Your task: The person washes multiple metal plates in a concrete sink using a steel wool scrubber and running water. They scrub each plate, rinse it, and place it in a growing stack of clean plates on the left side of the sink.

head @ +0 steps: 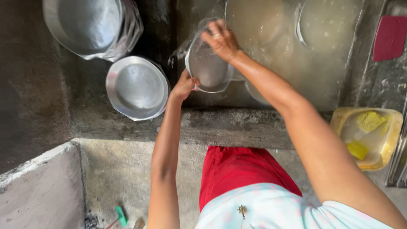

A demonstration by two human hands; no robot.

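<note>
Gripping a tilted metal plate [207, 65] with left hand [185, 85] and right hand [220, 39].

Held plate [207, 68], centre: dull grey metal, wet sheen, smooth. Pan [136, 87] at 9 o'clock of it: brushed metal, matt centre, brighter rim. Large basin [85, 25] at 10 o'clock: metal, satin, wrapped in clear crinkled plastic film [129, 32], glossy. Ledge [237, 127]: rough concrete, dark, damp. Tub [368, 138] at 4 o'clock: yellow plastic, worn, translucent; yellow sponge [369, 121] inside, porous. Board [390, 37] at 2 o'clock: red, matt. Shorts [241, 169]: red cloth.
</note>
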